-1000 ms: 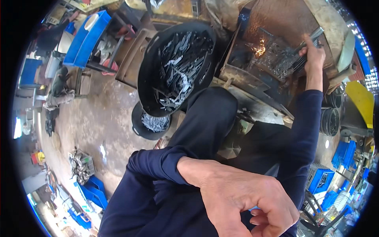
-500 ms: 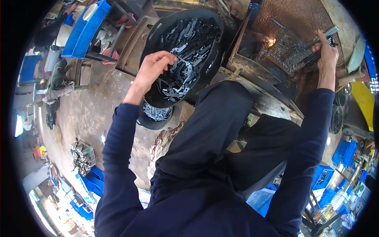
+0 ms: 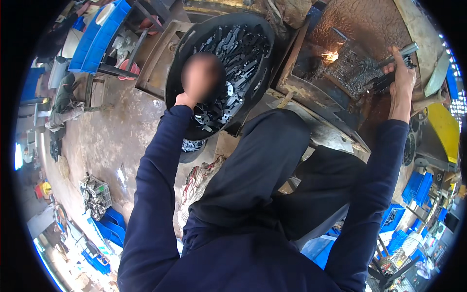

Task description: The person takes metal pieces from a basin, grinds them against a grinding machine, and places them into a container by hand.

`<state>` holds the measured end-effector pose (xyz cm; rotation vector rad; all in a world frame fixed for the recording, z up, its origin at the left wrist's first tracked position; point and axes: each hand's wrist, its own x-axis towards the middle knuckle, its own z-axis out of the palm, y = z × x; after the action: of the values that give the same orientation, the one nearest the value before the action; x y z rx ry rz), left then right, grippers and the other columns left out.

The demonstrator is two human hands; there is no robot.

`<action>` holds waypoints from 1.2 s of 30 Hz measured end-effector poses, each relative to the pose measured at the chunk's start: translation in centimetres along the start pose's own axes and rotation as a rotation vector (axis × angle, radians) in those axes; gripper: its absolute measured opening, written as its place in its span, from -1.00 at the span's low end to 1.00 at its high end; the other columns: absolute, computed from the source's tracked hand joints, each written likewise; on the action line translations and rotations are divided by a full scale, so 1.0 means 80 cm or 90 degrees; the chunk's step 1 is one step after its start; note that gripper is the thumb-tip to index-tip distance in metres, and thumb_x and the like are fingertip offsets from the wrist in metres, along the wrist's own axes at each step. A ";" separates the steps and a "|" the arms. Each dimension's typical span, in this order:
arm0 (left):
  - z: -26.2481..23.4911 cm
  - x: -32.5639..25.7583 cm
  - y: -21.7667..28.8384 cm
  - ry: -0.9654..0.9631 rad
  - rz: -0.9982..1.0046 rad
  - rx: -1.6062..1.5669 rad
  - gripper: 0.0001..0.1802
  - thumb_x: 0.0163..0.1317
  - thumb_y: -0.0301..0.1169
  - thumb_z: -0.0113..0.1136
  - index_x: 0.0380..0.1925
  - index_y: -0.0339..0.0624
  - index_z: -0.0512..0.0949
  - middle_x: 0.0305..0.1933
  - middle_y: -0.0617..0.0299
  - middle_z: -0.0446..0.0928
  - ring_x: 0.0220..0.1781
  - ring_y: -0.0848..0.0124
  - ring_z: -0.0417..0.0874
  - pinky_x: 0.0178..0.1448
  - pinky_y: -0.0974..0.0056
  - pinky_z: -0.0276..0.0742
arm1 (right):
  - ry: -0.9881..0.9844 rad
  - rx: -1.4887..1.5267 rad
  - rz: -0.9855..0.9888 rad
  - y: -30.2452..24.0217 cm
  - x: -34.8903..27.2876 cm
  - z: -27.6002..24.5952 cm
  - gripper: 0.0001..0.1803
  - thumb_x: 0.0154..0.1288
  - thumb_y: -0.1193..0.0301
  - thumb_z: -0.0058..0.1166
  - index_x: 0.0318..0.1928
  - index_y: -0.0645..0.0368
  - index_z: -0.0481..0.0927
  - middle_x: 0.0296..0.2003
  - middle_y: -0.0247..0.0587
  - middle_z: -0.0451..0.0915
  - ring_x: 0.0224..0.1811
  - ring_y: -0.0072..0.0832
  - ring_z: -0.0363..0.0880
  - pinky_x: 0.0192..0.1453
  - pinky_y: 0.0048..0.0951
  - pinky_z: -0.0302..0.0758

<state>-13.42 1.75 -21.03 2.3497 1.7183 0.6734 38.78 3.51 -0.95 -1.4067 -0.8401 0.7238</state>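
Note:
My left hand (image 3: 198, 80) is over the left part of a black oval tub (image 3: 176, 63); its fingers are smeared, so I cannot make out whether they hold anything. Many flat dark metal pieces (image 3: 243, 53) with shaped outlines fill the tub, a few of them shinier near its near end. On the far right my right hand (image 3: 402, 77) is closed around a grey metal bar (image 3: 409, 49) with a rounded end. Below that hand, dark narrow metal parts reach toward a gritty grey heap (image 3: 348, 73). A bright orange glow with sparks (image 3: 331, 57) shows beside the heap.
A rusty metal trough (image 3: 311, 87) surrounds the heap and glow, close to my knees. Under the tub stands a smaller container of metal pieces (image 3: 193, 145). Blue bins (image 3: 99, 36) and a pink bucket (image 3: 129, 69) are at the far left. A crate (image 3: 96, 194) stands on the floor.
My left hand, which was pinching a thin metal piece above the tub, has moved forward over its left part and become blurred. The right hand keeps its grip on the bar, nearly in place.

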 end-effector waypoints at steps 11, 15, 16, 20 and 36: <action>-0.031 -0.033 -0.011 -0.127 0.146 -0.065 -0.61 0.08 -0.54 0.31 -0.04 -0.12 0.50 -0.04 0.08 0.44 0.08 0.05 0.48 0.13 0.07 0.39 | 0.008 0.002 0.000 0.000 -0.003 0.011 -0.72 0.41 0.50 0.20 0.03 0.44 0.61 -0.12 -0.03 0.72 -0.55 -0.58 0.42 -0.50 -0.47 0.48; -0.029 -0.022 0.006 -0.111 0.161 -0.058 -0.60 0.02 -0.57 0.28 -0.08 -0.14 0.50 -0.08 0.05 0.43 0.06 0.03 0.47 0.09 0.06 0.39 | 0.015 -0.006 -0.014 -0.011 -0.005 0.011 -0.71 0.38 0.46 0.24 0.02 0.41 0.60 -0.17 -0.09 0.71 -0.57 -0.58 0.42 -0.51 -0.46 0.46; -0.031 -0.015 0.013 -0.092 0.167 -0.046 -0.60 0.00 -0.58 0.27 -0.09 -0.14 0.50 -0.10 0.04 0.44 0.05 0.02 0.47 0.08 0.05 0.38 | 0.018 -0.005 -0.022 -0.016 -0.003 0.009 -0.68 0.36 0.42 0.29 0.01 0.38 0.60 -0.22 -0.12 0.71 -0.59 -0.59 0.41 -0.51 -0.46 0.45; -0.045 -0.026 -0.005 -0.110 0.214 -0.025 -0.52 -0.18 -0.54 0.30 -0.13 -0.14 0.51 -0.11 0.02 0.45 0.01 -0.02 0.46 0.08 -0.02 0.38 | 0.087 -0.107 0.033 -0.015 -0.011 0.022 -0.68 0.33 0.35 0.33 -0.05 0.32 0.60 -0.34 -0.21 0.69 -0.68 -0.59 0.40 -0.58 -0.45 0.41; -0.080 -0.030 0.009 -0.224 0.358 -0.034 -0.68 -0.09 -0.53 0.30 -0.25 -0.13 0.53 -0.15 0.10 0.44 0.04 0.05 0.46 0.27 0.05 0.35 | 0.046 -0.018 -0.028 -0.004 -0.019 0.014 -0.72 0.36 0.36 0.29 -0.03 0.24 0.58 -0.33 -0.26 0.68 -0.71 -0.65 0.38 -0.66 -0.51 0.37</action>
<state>-16.16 -1.61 -15.70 2.7202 0.8908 0.3286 36.97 2.81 -0.79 -1.4279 -0.8241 0.6259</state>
